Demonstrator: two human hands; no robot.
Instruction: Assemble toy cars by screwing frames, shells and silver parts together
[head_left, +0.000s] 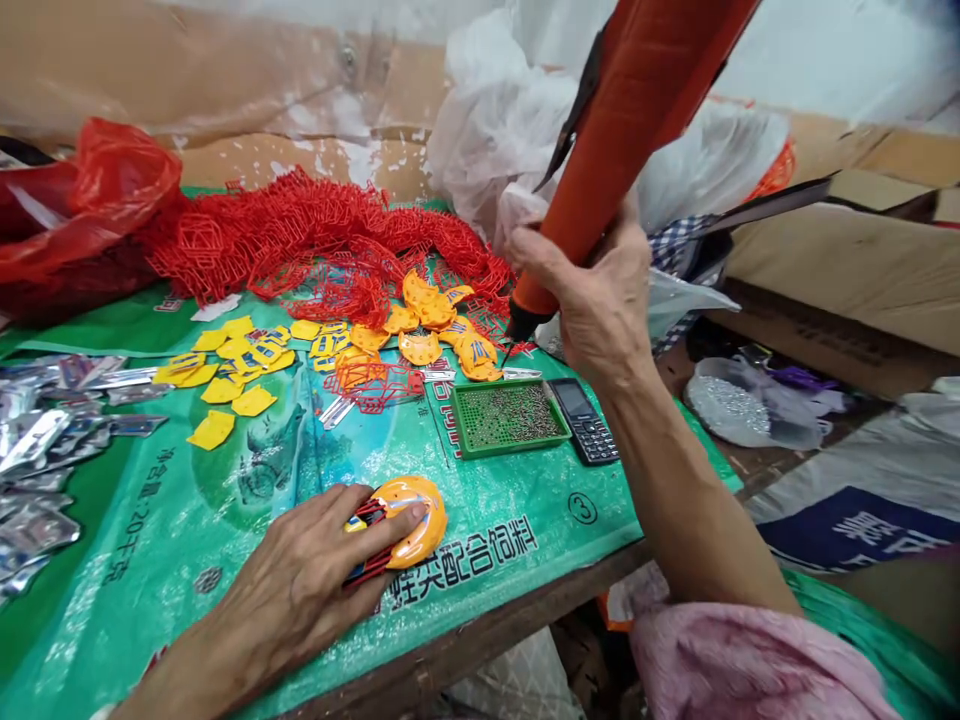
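Note:
My left hand (315, 555) lies over a small plastic assembly with an orange cover (421, 515) and red lattice parts, pressing it to the green sheet; the fingers rest around and on top of it. Raised on the right, my right hand (600, 290) is wrapped round an orange electric screwdriver (619, 130), its black tip (517, 325) pointing down. Below that tip stands a green tray (480, 447) of tiny screws. Several loose orange covers (420, 348) lie behind the tray, with yellow labelled pieces (240, 360) to their left.
Red lattice parts (300, 230) are heaped along the back beside a red plastic bag (97, 210). Silver strips (37, 450) pile up at the left. A black keypad phone (585, 420) touches the tray's right side. Farther right sits a clear bag of small shiny bits (731, 405).

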